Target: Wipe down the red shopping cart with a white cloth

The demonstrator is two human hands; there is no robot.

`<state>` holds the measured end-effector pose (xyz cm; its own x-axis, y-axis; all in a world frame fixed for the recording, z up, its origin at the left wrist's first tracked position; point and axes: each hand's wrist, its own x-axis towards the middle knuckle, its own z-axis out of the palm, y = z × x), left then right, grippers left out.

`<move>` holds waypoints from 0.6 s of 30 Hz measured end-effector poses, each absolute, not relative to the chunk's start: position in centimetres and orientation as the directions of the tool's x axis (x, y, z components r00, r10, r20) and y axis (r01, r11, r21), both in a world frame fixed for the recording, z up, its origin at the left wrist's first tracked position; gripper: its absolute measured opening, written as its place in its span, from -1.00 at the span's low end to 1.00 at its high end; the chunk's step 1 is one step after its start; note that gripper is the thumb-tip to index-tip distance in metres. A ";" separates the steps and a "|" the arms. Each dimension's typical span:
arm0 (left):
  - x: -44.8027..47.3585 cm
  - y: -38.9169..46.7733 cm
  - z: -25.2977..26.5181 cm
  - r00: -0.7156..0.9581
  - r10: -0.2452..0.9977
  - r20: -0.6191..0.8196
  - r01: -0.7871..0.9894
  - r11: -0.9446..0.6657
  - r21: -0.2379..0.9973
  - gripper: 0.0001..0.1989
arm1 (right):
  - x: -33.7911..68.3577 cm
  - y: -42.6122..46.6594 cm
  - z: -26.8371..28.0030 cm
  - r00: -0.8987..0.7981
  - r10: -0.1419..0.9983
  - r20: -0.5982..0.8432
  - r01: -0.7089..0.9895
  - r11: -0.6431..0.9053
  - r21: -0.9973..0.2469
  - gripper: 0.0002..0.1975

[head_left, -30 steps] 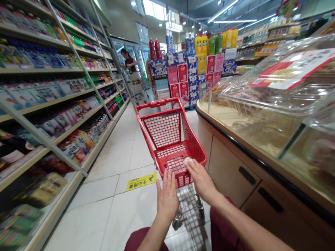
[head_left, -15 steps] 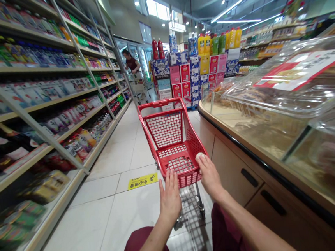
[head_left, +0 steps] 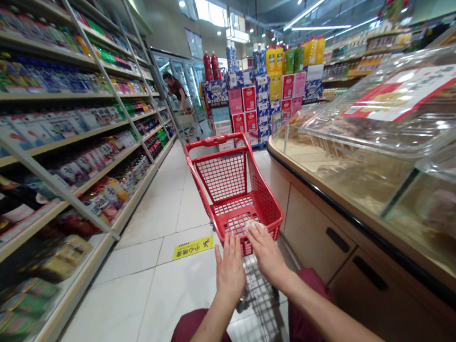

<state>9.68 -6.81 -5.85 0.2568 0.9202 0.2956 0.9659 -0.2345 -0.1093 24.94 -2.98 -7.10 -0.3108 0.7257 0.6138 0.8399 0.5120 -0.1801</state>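
Observation:
A red plastic shopping cart with gridded walls stands in front of me, its basket tilted in view. My left hand rests at the near rim, fingers stretched out and held together, their tips on the edge. Beside it, my right hand presses a crumpled white cloth under its fingertips against the near rim. Part of the cloth is covered by the fingers; whether it is tissue or fabric I cannot tell.
Drink shelves line the left side. To the right runs a wooden counter with clear-lidded food boxes. Ahead stand stacked cartons and a person with another cart. A yellow sticker lies on the floor.
My right hand has slid left with the white cloth, from the cart's right corner along the near rim toward my left hand. My left hand stays in place. The person ahead leans lower.

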 end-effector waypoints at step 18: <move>10.0 -7.0 -5.4 0.236 0.934 0.269 0.972 -0.220 -0.088 -0.39 | 27.1 -2.8 -6.8 -0.097 0.804 0.587 0.905 0.317 -0.285 -0.48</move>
